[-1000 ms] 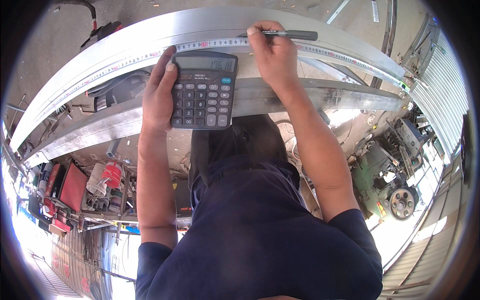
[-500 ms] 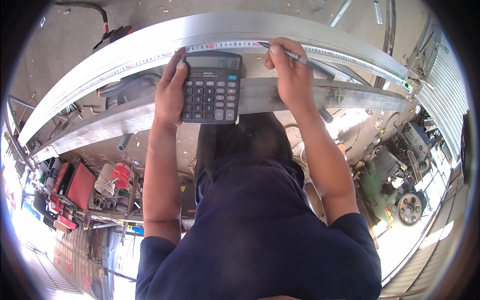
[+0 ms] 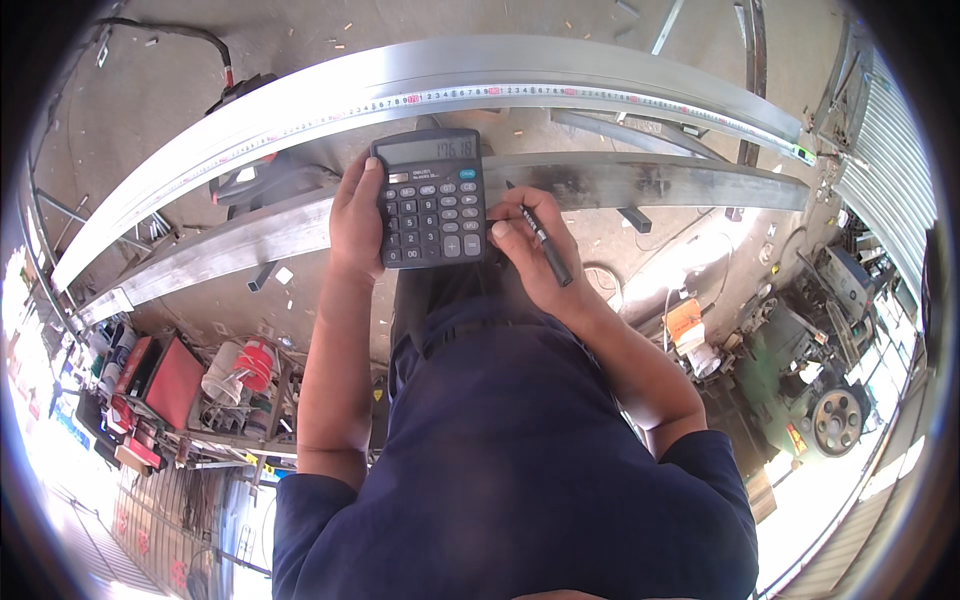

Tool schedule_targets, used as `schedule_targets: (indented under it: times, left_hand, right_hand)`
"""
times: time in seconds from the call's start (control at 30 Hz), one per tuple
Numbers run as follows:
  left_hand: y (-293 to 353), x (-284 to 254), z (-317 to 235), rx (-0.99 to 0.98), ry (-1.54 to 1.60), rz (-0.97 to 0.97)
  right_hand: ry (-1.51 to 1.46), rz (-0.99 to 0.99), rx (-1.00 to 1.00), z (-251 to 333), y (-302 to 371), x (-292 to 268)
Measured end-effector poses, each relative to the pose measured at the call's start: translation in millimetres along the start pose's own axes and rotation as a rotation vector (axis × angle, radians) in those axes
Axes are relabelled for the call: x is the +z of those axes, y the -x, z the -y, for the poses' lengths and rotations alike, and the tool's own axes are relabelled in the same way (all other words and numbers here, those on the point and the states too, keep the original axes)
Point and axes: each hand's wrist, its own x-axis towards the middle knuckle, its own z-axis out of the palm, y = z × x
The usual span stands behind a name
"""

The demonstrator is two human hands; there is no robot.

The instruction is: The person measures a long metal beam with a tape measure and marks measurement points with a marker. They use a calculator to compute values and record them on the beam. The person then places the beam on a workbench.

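Note:
My left hand (image 3: pixel 357 220) grips a black desk calculator (image 3: pixel 430 200) by its left side, thumb on the front beside the display. Digits show on its screen. In my right hand (image 3: pixel 540 245) lies a dark marker pen (image 3: pixel 543 246), held slanted between the fingers, close to the calculator's lower right edge. Whether those fingers touch the calculator I cannot tell. Beyond both hands a tape measure (image 3: pixel 450 96) is stretched along a long pale metal beam (image 3: pixel 500 63), its green-tipped end at the right.
A second metal beam (image 3: pixel 660 182) runs across behind the calculator. To the left stand a red box (image 3: pixel 172 380) and a red bucket (image 3: pixel 256 365). Machinery with a spoked wheel (image 3: pixel 837 420) is at the right. A black cable (image 3: pixel 190 30) and metal bars lie on the floor.
My right hand with the marker has come down and left from the tape to the calculator's side. My left hand has lowered the calculator slightly, away from the tape.

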Motion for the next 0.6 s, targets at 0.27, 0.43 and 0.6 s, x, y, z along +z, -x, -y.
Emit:
schedule_targets:
  times: [0.27, 0.43, 0.6]
  left_hand:
    - [31, 12, 7, 0.058, 0.040, 0.025]
    - [43, 15, 7, 0.095, -0.006, -0.062]
    - [50, 21, 7, 0.118, -0.003, -0.097]
  right_hand:
    - [-0.063, 0.000, -0.055, 4, 22, -3]
    - [-0.120, 0.030, -0.042, 7, 29, -4]
    - [-0.124, 0.036, -0.022, 11, 33, -3]
